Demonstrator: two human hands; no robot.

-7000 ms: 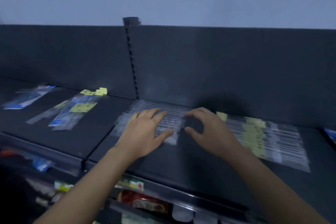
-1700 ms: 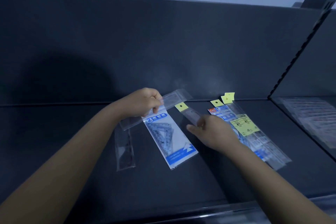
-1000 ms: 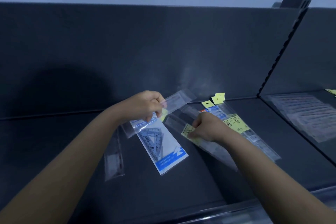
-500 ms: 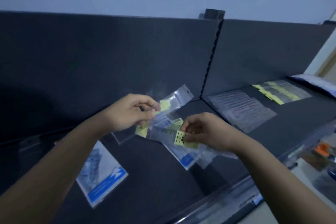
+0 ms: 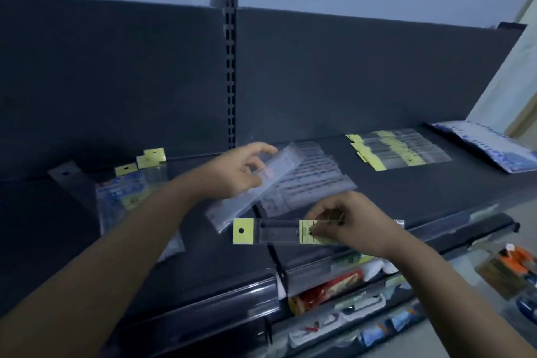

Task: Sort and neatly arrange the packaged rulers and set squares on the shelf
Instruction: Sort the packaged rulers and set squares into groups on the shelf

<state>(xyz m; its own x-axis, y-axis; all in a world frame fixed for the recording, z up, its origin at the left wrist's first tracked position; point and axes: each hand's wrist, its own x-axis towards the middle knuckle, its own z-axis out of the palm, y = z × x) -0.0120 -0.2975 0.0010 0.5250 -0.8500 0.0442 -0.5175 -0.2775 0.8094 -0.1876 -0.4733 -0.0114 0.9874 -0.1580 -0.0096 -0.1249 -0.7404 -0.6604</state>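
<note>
Left grip (image 5: 238,173) curls round a clear ruler packet (image 5: 232,206) above the shelf (image 5: 421,192). Right grip (image 5: 351,224), at its 4 o'clock, pinches a yellow-tagged ruler packet (image 5: 276,231), held level over the shelf's front.

Single head-worn wide-angle view, looking forward and down, close over the dark shelf (image 5: 406,189)
</note>
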